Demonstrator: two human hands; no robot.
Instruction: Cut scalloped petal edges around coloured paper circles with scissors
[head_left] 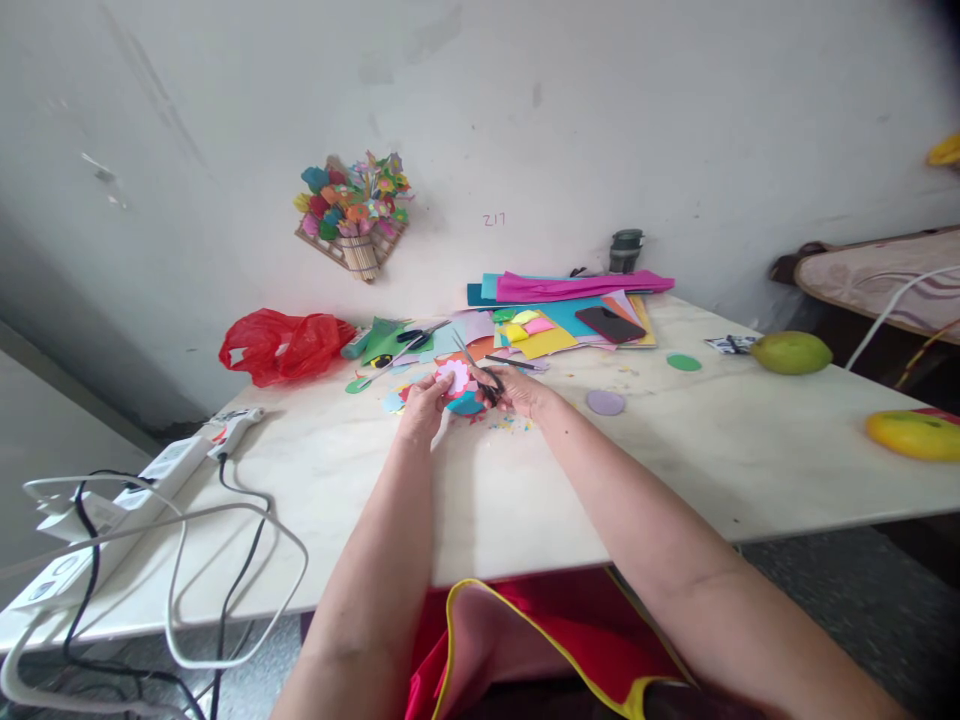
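Observation:
My left hand (424, 408) is closed on a pink paper flower (453, 376), which has a scalloped outline and some red showing along its edge. In my right hand (517, 388) is a pair of scissors (489, 386) with dark handles, its blades pointing up and to the left beside the flower. Under the hands lies a blue paper disc (466, 403). Small coloured paper scraps (510, 424) are scattered on the table close by. Behind my right hand rests a dark pencil-like stick (513, 362).
Coloured sheets (551, 343) and a phone (611, 324) lie at the table's back. A red plastic bag (279, 345) sits left of a second pair of scissors (411, 337). A power strip (120, 525) with cables occupies the left, a green mango (791, 352) the right.

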